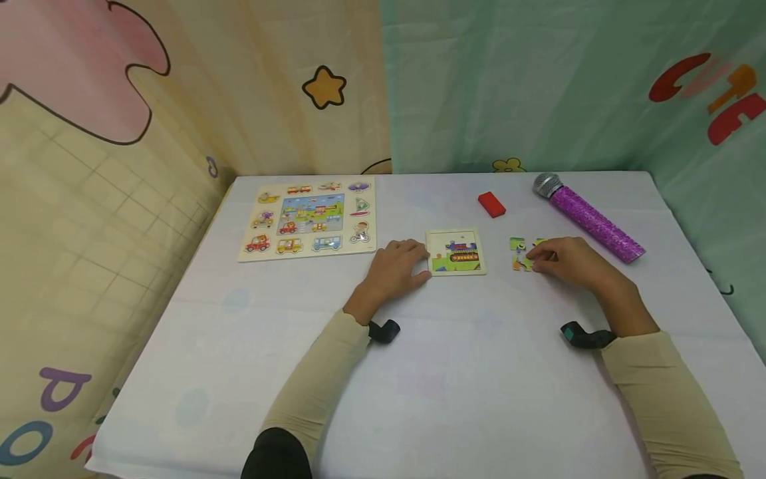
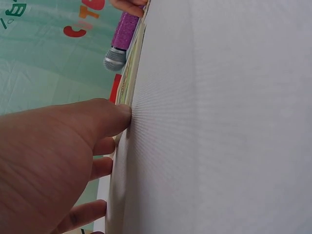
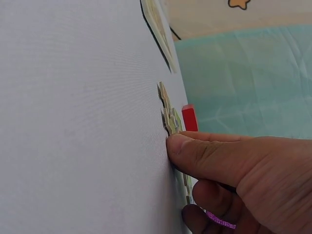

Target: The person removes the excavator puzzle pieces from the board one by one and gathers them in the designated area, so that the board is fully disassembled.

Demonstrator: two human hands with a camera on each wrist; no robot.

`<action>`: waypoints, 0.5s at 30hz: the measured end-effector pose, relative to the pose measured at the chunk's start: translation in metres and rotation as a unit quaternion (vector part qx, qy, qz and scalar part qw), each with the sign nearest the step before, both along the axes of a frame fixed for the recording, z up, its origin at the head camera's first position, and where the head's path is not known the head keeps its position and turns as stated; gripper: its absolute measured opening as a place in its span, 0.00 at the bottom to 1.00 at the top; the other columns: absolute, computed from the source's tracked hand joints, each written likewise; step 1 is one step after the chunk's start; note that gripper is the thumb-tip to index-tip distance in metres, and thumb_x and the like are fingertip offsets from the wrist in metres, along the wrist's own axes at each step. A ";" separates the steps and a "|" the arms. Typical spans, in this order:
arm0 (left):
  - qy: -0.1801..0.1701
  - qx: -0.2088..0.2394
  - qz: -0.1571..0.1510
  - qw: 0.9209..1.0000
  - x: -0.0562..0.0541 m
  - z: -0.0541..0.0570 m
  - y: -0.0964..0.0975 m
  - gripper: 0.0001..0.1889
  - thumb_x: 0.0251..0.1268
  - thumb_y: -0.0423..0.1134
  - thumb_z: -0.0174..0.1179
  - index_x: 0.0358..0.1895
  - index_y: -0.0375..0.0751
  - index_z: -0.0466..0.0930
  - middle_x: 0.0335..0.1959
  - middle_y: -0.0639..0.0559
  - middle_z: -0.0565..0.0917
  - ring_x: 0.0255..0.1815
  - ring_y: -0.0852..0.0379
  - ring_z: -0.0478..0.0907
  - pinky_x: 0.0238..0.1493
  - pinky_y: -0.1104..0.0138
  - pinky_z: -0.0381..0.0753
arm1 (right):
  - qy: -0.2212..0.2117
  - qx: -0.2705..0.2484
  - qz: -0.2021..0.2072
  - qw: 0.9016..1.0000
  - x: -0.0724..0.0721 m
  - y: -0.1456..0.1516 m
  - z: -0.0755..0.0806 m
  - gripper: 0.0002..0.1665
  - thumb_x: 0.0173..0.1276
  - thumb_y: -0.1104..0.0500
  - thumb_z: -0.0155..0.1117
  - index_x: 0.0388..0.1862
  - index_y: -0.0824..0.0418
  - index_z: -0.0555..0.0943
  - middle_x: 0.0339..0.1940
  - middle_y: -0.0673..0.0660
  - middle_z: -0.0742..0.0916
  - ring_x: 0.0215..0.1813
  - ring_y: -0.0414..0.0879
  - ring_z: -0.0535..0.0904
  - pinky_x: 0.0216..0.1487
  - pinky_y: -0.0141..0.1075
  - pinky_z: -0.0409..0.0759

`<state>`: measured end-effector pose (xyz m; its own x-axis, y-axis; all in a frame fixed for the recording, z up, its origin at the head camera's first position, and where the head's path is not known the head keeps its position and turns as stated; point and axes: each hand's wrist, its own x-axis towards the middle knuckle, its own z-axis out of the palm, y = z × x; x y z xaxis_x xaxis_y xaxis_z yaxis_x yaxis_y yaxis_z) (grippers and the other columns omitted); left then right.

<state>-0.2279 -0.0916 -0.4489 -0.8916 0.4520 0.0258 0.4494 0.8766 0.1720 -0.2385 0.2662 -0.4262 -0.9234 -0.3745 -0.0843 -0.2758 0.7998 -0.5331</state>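
Note:
A small square picture puzzle [image 1: 473, 241] in a pale frame lies mid-table, showing a dark vehicle on green ground. My left hand [image 1: 395, 269] rests on the table at its left side, thumb [image 2: 119, 117] at the near corner and fingers spread along the edge. To the right lies a cluster of small green jigsaw pieces [image 1: 517, 247]. Over its right part, my right hand [image 1: 568, 259] pinches a jigsaw piece between thumb [image 3: 181, 145] and forefinger, low at the tabletop. That piece is mostly hidden by the fingers; neighbouring pieces [image 3: 169, 122] lie flat beside it.
A large vehicle puzzle board [image 1: 311, 249] lies at the back left. Behind the small puzzle is a red block [image 1: 491, 204]. A microphone with a glittery purple handle [image 1: 595, 223] lies at the back right, beyond my right hand. Printed curtains [image 1: 514, 86] hang behind the table.

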 end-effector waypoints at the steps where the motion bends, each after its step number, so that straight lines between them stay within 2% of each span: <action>1: 0.001 0.000 0.000 1.000 0.000 0.000 0.000 0.24 0.72 0.58 0.60 0.65 0.54 0.78 0.68 0.56 0.74 0.67 0.49 0.70 0.57 0.54 0.74 | 0.001 -0.001 0.000 1.000 0.000 0.000 0.000 0.13 0.67 0.67 0.69 0.50 0.69 0.86 0.36 0.56 0.87 0.40 0.52 0.79 0.41 0.45 0.76; 11: -0.005 0.005 -0.001 1.000 0.001 0.001 0.000 0.24 0.72 0.57 0.60 0.65 0.53 0.77 0.69 0.55 0.74 0.67 0.48 0.70 0.57 0.53 0.73 | 0.004 -0.006 -0.003 1.000 -0.001 0.000 -0.002 0.13 0.67 0.67 0.69 0.49 0.68 0.86 0.35 0.55 0.87 0.39 0.51 0.78 0.41 0.44 0.75; 15: -0.009 0.006 -0.003 1.000 0.001 0.001 0.000 0.24 0.72 0.57 0.60 0.66 0.53 0.77 0.69 0.55 0.74 0.67 0.48 0.70 0.57 0.54 0.73 | 0.005 0.003 0.000 1.000 0.000 0.001 -0.001 0.15 0.67 0.67 0.70 0.52 0.70 0.85 0.35 0.57 0.87 0.39 0.52 0.79 0.41 0.46 0.76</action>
